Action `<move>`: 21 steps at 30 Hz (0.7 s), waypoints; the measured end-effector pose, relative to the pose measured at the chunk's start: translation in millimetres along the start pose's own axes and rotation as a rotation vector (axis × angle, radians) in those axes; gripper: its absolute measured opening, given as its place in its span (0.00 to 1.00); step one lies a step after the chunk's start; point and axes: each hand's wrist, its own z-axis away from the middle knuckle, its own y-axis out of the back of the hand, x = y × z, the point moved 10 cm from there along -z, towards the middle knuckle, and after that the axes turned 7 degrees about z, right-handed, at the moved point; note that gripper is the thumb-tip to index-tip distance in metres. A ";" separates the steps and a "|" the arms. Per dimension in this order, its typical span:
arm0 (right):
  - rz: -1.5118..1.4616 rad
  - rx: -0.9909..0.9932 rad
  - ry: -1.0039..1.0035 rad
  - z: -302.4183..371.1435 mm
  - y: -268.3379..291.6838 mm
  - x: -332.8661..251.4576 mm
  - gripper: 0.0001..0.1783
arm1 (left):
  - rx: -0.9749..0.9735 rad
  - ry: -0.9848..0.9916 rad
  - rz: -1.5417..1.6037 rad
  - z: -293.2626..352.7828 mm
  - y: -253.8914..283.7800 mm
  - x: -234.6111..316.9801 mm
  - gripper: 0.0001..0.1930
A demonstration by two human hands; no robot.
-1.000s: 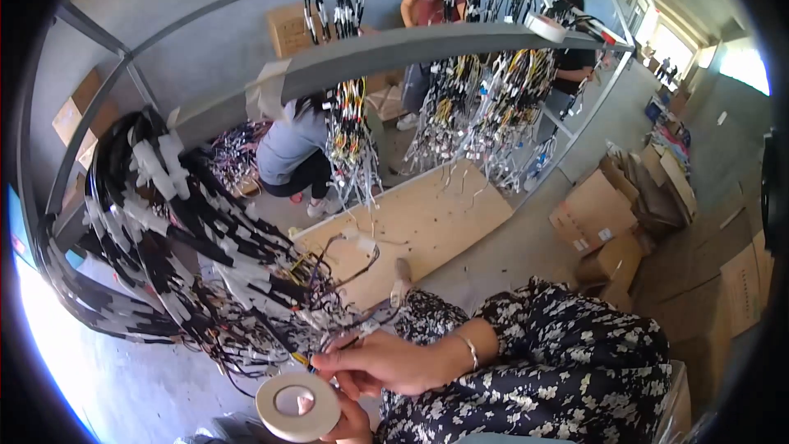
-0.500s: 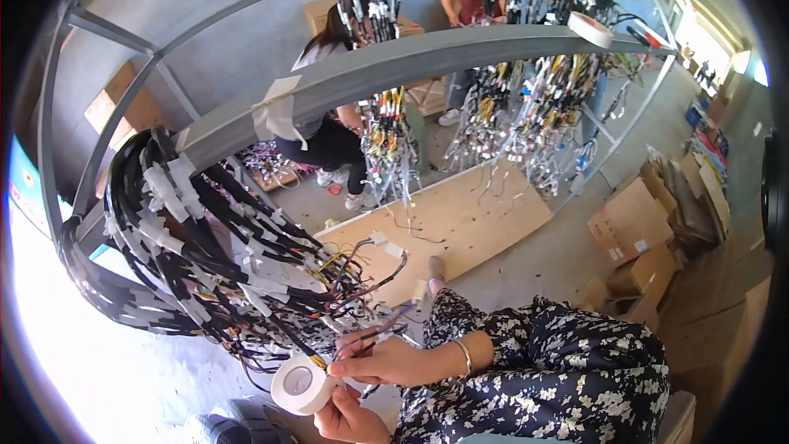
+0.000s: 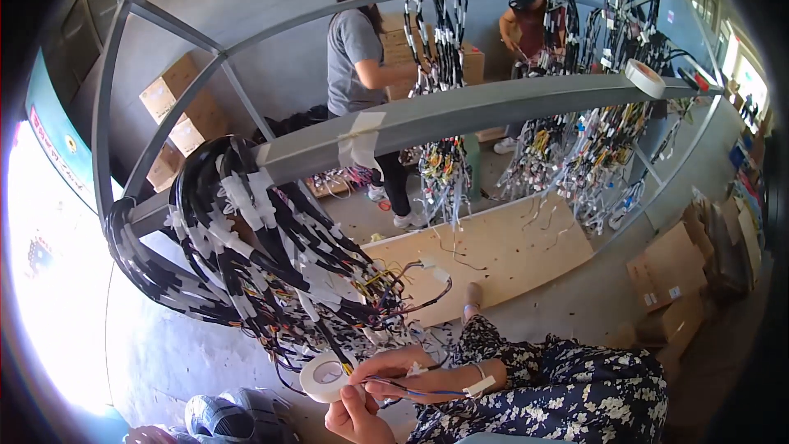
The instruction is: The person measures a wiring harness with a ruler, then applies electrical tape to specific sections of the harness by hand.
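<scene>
At the lower middle of the view, just below a hanging bundle of cables [image 3: 238, 234], both hands meet at the end of one black cable [image 3: 332, 347]. Its long axis slopes from upper left down to lower right, and the end points at the fingertips. Right hand [image 3: 448, 380]: thumb and fingers closed in a pinch on the cable end, with thin wires [image 3: 448, 393] running rightward across the hand to a small white connector [image 3: 479, 386] beside the bracelet. Left hand [image 3: 360, 418]: fingers curled, tips together, holding a roll of tape [image 3: 313, 386] just left of the pinch; the exact finger contact behind the roll cannot be told. The roll's flat face and round hole turn up toward the camera.

Materials: smooth off-white tape, ring-shaped; black cable with yellow strands at the end; bundle wrapped in pale patches and bent over a grey rail [image 3: 460, 111], square-edged and metallic in look. Beyond lies a flat, pale wooden board [image 3: 526, 255] with dark specks.

Markings: a brown cardboard box [image 3: 667, 270] at right bears a white label and dark print, too small to read; a teal panel [image 3: 62, 131] at left carries lettering on a red band, bent by the lens
</scene>
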 end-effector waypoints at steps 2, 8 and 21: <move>0.119 0.028 -0.025 0.7 5.2 5.8 0.13 | -0.058 0.065 0.015 0.2 -5.6 2.4 0.26; 0.397 -0.073 0.354 3.7 1.3 -27.2 0.11 | -0.380 0.118 -0.125 -8.4 -16.3 15.1 0.22; 0.846 -0.011 0.859 29.7 -2.7 -97.9 0.16 | -0.359 0.074 0.004 -23.9 -26.4 -7.2 0.12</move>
